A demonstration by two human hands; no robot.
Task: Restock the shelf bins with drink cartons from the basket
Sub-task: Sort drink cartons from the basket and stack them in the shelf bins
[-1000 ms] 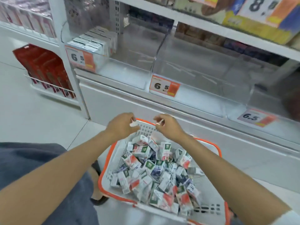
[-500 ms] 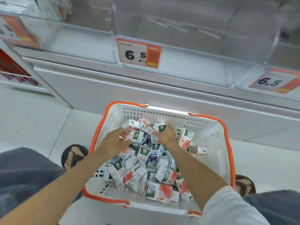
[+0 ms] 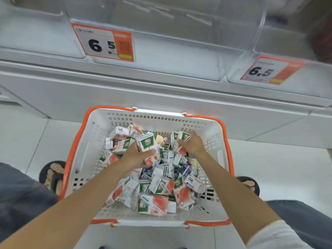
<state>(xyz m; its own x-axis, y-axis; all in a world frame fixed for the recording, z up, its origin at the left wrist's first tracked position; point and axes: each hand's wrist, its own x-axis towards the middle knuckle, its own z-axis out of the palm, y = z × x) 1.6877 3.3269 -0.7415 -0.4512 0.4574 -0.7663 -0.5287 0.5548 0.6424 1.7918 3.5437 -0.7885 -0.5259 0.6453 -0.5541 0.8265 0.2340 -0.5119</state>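
- Both hands are down in the white, orange-rimmed basket, and they're apart, one on each side of the pile.
- The left hand is over the basket's middle, fingers curled round a green-and-white carton marked "100%". It looks raised just clear of the pile.
- The right hand is toward the basket's far right corner, closed over a second carton lying against the others. I can't tell whether that one has left the pile.
- The heap of drink cartons covers most of the basket's floor, jumbled every which way. That's plenty of stock to go.
- Above and beyond the basket, the clear shelf bin behind the "6.5" price tag shows no cartons at all in the part we can see.
- Up and to the right of the basket, the neighbouring bin, with its own "6.5" tag, looks just as bare.
- My read is that this is early going. The pick is under way with a carton in each hand, nothing visible is shelved, and lifting, placing and many more trips remain.
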